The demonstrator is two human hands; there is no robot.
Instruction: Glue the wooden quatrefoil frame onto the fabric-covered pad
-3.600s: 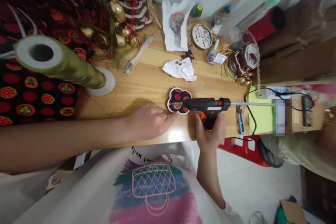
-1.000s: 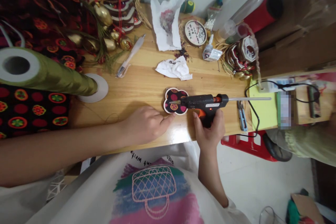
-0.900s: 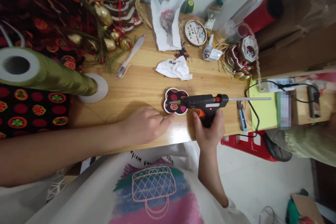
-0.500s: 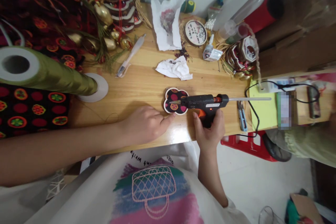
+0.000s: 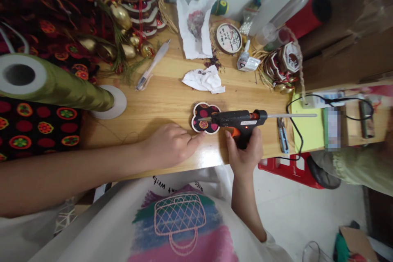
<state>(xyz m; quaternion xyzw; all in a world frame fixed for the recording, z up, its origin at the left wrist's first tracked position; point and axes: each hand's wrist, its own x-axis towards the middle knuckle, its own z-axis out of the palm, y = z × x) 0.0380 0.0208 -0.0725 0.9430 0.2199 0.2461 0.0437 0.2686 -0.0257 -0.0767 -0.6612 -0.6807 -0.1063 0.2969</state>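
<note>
A four-lobed, flower-shaped ornament (image 5: 199,128) with a pale rim and dark patterned fabric lies flat on the wooden table. My left hand (image 5: 173,146) rests just below and left of it, fingers curled, with one fingertip pressed to the ornament's lower edge. A black hot glue gun (image 5: 233,118) is gripped in my right hand (image 5: 245,151), its handle wrapped by my fingers and my thumb near the orange trigger. The gun's nozzle lies over the ornament; whether it touches the fabric I cannot tell. A glue stick (image 5: 291,115) juts from its rear.
Crumpled white paper (image 5: 204,80) and a small glue bottle (image 5: 248,62) lie beyond the ornament. At left are a green ribbon roll (image 5: 67,86) and a pen (image 5: 155,63). A blue cutter (image 5: 283,135) and black cable (image 5: 302,137) are at right, near another person's sleeve (image 5: 365,168).
</note>
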